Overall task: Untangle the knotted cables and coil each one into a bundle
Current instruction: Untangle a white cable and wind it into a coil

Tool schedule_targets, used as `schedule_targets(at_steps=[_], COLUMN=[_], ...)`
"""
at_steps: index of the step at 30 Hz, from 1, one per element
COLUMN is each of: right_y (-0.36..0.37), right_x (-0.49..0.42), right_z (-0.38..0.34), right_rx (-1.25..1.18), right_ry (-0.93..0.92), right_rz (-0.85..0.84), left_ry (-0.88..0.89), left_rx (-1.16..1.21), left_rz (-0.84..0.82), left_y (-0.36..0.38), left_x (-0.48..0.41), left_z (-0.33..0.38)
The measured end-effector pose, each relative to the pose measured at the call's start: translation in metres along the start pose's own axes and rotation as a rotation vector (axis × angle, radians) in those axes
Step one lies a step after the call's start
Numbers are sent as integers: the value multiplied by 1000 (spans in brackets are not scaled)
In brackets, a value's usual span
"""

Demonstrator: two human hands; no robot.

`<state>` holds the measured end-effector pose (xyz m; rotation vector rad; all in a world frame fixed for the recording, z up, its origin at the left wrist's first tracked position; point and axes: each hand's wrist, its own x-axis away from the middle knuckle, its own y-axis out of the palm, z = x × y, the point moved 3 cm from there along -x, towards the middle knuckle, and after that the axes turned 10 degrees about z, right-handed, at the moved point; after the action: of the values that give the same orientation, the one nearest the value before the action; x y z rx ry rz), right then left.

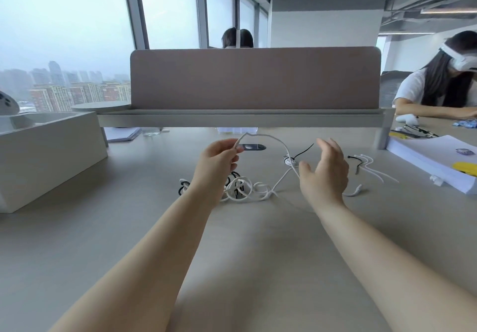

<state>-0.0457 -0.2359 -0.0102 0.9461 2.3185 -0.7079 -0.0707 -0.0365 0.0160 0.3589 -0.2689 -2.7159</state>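
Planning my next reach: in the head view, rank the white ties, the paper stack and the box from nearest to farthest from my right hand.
1. White ties: on the desk just right of the right hand.
2. Paper stack: farther right, at the desk edge.
3. Box: far left.
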Motion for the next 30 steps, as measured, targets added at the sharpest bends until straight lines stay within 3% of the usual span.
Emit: schedule_targets(at_steps=[5,9,16,23,27,30], right_y=[8,12,10,4,5,7], right_x=[18,30,24,14,21,29], right_z=[-18,-28,-23,-18,-24,-32], right_rx=[-106,-100,-95,-143,-310,-424], right_ry=[-453,-628,-518,-377,-253,-170], right_rz=[-40,-129,-83,-57,-211,-327], left_ry=[187,194,165,357,348,185], left_rx=[-234,-270,-258,-530,-459,-307], left_rz=[-151,-278,-337,-304,-189,-151], left_y=[10,17,17,19,19,15], left_x=[14,20,22,22,20,14], left_z=[-3,-6,-8,-10,-8,-9])
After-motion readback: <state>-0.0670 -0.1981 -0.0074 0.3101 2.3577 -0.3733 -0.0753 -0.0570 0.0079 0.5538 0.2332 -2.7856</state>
